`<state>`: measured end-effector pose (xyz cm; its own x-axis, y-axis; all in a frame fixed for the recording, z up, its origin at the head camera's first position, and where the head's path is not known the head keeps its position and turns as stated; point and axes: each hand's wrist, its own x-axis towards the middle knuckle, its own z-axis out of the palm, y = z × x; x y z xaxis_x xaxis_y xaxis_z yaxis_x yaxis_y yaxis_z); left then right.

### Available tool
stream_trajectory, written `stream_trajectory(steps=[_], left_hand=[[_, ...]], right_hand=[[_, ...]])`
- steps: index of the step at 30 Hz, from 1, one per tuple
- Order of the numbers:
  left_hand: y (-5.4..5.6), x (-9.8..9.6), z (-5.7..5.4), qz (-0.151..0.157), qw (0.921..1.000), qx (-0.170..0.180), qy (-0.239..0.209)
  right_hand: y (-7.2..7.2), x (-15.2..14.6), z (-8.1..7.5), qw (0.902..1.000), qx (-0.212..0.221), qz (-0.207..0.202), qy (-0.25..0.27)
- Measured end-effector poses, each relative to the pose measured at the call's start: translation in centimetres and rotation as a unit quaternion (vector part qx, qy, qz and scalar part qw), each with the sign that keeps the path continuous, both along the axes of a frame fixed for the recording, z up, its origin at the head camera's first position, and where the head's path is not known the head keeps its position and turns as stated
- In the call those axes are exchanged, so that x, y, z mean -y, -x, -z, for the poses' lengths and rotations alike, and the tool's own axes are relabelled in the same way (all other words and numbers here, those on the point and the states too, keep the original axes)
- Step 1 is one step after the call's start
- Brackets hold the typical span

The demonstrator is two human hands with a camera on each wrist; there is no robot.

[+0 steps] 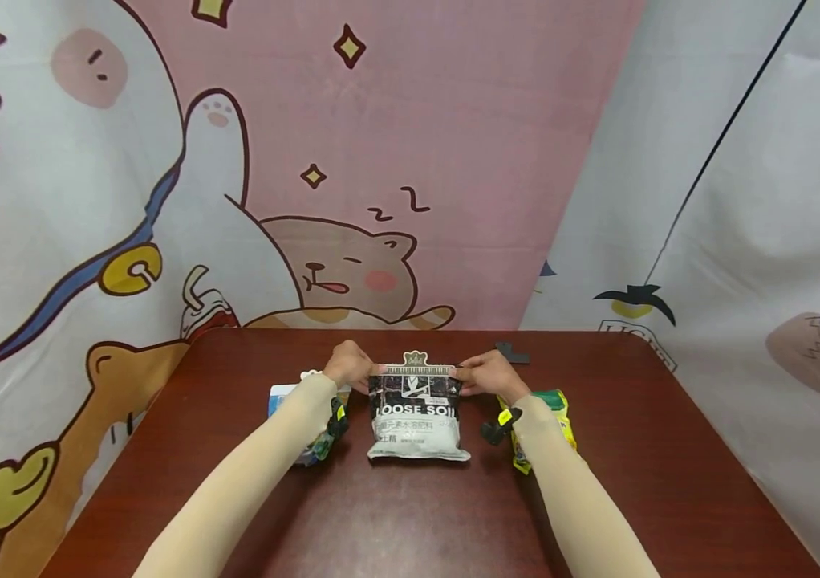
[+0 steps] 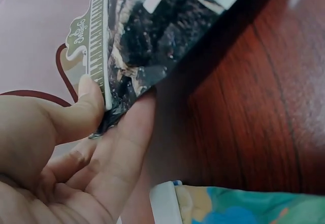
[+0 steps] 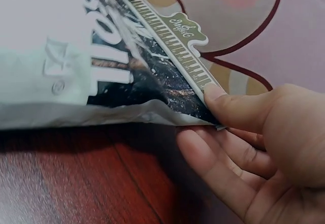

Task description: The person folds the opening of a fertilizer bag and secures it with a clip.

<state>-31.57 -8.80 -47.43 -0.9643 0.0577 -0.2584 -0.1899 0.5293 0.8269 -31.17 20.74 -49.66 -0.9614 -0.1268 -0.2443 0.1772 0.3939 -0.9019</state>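
Note:
A black and white bag of loose soil (image 1: 414,421) stands at the middle of the table, its printed front facing me. Along its top edge runs a flat strip clip (image 1: 416,370) with a piano-key pattern and a scalloped crest reading "Music". My left hand (image 1: 350,367) pinches the strip and bag at the left top corner, thumb on the strip's end (image 2: 99,82). At the opposite corner my right hand (image 1: 494,376) holds the other end (image 3: 200,76) likewise, thumb over the keys and fingers behind. The bag's back is hidden in the head view.
A blue, white and green pack (image 1: 316,448) lies left of the bag, partly behind my left forearm. To the right, a yellow and green pack (image 1: 562,413) is partly covered by my right arm. A dark flat piece (image 1: 513,353) lies near the table's (image 1: 670,482) back edge.

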Motion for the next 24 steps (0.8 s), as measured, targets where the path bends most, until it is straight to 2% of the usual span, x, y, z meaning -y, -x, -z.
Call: stream_trajectory(steps=[6, 15, 24], left_hand=[[0.1, -0.5, -0.1, -0.007, 0.9996, 0.022, 0.016], [0.6, -1.0, -0.1, 0.002, 0.9968, 0.046, 0.065], [0.9, -1.0, -0.1, -0.002, 0.9935, 0.041, 0.106]], right_hand=[[0.2, 0.3, 0.1, 0.9997, 0.001, 0.009, -0.022], [0.3, 0.8, 0.1, 0.9971, -0.002, 0.027, -0.072], [0.3, 1.2, -0.4, 0.9867, -0.031, 0.013, -0.159]])
